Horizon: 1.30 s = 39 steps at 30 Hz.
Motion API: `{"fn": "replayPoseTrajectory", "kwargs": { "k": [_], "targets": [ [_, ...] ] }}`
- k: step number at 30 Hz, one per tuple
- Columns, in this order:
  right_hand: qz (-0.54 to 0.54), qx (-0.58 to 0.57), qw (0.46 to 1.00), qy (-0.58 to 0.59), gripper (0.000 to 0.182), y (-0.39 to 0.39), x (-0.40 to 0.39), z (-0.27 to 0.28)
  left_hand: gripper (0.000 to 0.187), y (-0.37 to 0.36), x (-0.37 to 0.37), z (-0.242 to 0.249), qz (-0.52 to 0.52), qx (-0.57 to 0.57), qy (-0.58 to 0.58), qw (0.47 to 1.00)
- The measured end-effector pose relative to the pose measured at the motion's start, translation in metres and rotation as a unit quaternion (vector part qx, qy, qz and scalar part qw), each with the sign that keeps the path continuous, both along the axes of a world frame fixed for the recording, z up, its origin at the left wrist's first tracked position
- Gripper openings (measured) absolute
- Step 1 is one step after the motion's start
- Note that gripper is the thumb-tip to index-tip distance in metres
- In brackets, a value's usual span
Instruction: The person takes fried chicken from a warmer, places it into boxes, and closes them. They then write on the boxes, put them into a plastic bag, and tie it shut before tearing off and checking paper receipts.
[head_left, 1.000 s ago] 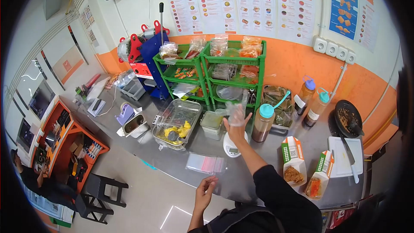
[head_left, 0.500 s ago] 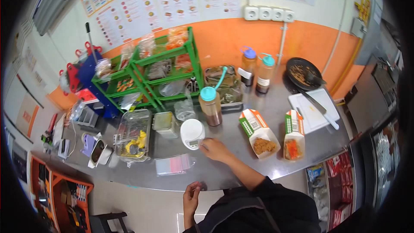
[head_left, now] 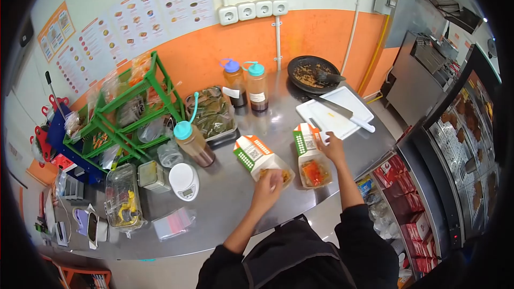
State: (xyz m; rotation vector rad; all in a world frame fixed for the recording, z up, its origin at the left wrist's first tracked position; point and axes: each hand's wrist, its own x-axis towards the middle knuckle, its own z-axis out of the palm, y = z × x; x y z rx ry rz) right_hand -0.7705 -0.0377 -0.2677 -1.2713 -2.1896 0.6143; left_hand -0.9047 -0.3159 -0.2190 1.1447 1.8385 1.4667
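Two open paper food boxes stand side by side on the steel counter. Over the front of the left box (head_left: pixel 251 152), which holds fried, breaded food, is my left hand (head_left: pixel 267 188); its fingers are curled together, and what they hold, if anything, is hidden. The right box (head_left: pixel 307 144) contains food with an orange-red packet or topping (head_left: pixel 314 173). At the right edge of that box's raised lid, my right hand (head_left: pixel 334 149) has its thumb and fingers closed on the cardboard.
Left of the boxes are a sauce bottle (head_left: pixel 194 143), a white scale (head_left: pixel 184 182) and plastic bags (head_left: pixel 174 223). Behind stand two more bottles (head_left: pixel 258 88) and a leaf tray (head_left: pixel 211 115). A stone mortar (head_left: pixel 308 73) and a knife (head_left: pixel 342 111) on a white board (head_left: pixel 326 101) lie back right.
My view has turned right. My right hand has left the scale for the right box's lid. My left hand has risen from the counter's front edge to the left box.
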Motion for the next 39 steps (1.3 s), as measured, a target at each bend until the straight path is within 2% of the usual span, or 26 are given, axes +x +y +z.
{"fn": "replayPoseTrajectory", "kwargs": {
  "k": [2,4,5,7,9,10,12,13,14,16,17,18,19,20,22,24,26,27,31,35,37,38,39],
  "targets": [
    [0.023,-0.02,0.998,-0.047,0.073,0.008,-0.019,0.004,0.043,0.069,-0.001,-0.029,0.002,-0.007,0.037,0.999],
    [0.064,-0.014,0.995,-0.069,0.071,0.018,-0.03,0.0,0.063,0.128,0.003,-0.04,0.047,-0.061,0.181,0.98],
    [0.082,-0.028,0.994,-0.069,0.067,0.021,-0.036,0.007,0.063,0.149,0.004,-0.029,0.052,-0.061,0.176,0.981],
    [0.105,-0.057,0.99,-0.073,0.063,0.022,-0.032,0.026,0.073,0.167,0.009,-0.005,0.126,-0.231,0.137,0.955],
    [0.224,-0.105,0.968,-0.032,0.049,0.028,-0.026,0.051,0.074,0.167,0.005,0.006,0.118,-0.256,0.132,0.95],
    [0.228,-0.108,0.967,-0.031,0.049,0.034,-0.018,0.056,0.075,0.166,-0.002,0.008,0.111,-0.271,0.126,0.948],
    [0.373,-0.134,0.914,0.086,0.042,0.047,0.003,0.06,0.063,0.138,-0.006,-0.008,0.075,-0.065,0.112,0.989],
    [0.378,-0.14,0.911,0.082,0.042,0.051,0.015,0.059,0.056,0.122,-0.004,-0.007,0.047,-0.013,0.165,0.985],
    [0.432,-0.072,0.898,0.048,0.042,0.053,0.027,0.056,0.052,0.106,0.001,-0.003,0.021,0.04,0.217,0.975],
    [0.512,0.06,0.857,0.026,0.038,0.044,0.043,0.045,0.043,0.075,0.023,-0.012,0.0,-0.118,0.25,0.961],
    [0.536,0.124,0.834,0.038,0.034,0.036,0.05,0.037,0.043,0.067,0.034,-0.025,0.007,-0.122,0.25,0.961],
    [0.54,0.121,0.832,0.04,0.034,0.034,0.055,0.029,0.04,0.061,0.046,-0.038,0.012,-0.065,0.325,0.943],
    [0.567,0.196,0.798,0.058,0.029,0.033,0.061,0.019,0.038,0.056,0.056,-0.051,0.014,-0.008,0.397,0.918],
    [0.59,0.271,0.757,0.074,0.025,0.032,0.066,0.011,0.038,0.055,0.067,-0.054,0.016,-0.011,0.394,0.919],
    [0.584,0.286,0.755,0.079,0.023,0.025,0.067,-0.005,0.034,0.056,0.087,-0.061,0.07,-0.039,0.387,0.918],
    [0.529,0.272,0.795,0.12,0.023,0.018,0.065,-0.015,0.04,0.054,0.1,-0.062,0.09,-0.027,0.364,0.927],
    [0.527,0.261,0.798,0.131,0.022,0.016,0.064,-0.02,0.051,0.054,0.119,-0.057,0.184,0.008,0.246,0.952],
    [0.517,0.255,0.805,0.139,0.022,0.015,0.063,-0.021,0.067,0.055,0.124,-0.063,0.187,0.033,0.181,0.965],
    [0.519,0.249,0.805,0.146,0.02,0.014,0.064,-0.022,0.074,0.069,0.143,-0.057,0.239,0.038,0.165,0.956],
    [0.513,0.231,0.813,0.15,0.021,0.014,0.065,-0.021,0.069,0.074,0.139,-0.077,0.259,0.056,0.142,0.954],
    [0.513,0.213,0.818,0.151,0.021,0.012,0.067,-0.017,0.065,0.075,0.134,-0.084,0.277,0.084,0.063,0.955],
    [0.514,0.214,0.817,0.152,0.021,0.011,0.067,-0.016,0.065,0.077,0.135,-0.079,0.277,0.084,0.064,0.955],
    [0.515,0.216,0.816,0.152,0.022,0.01,0.068,-0.015,0.065,0.078,0.136,-0.072,0.305,0.014,0.143,0.941]
  ]
}}
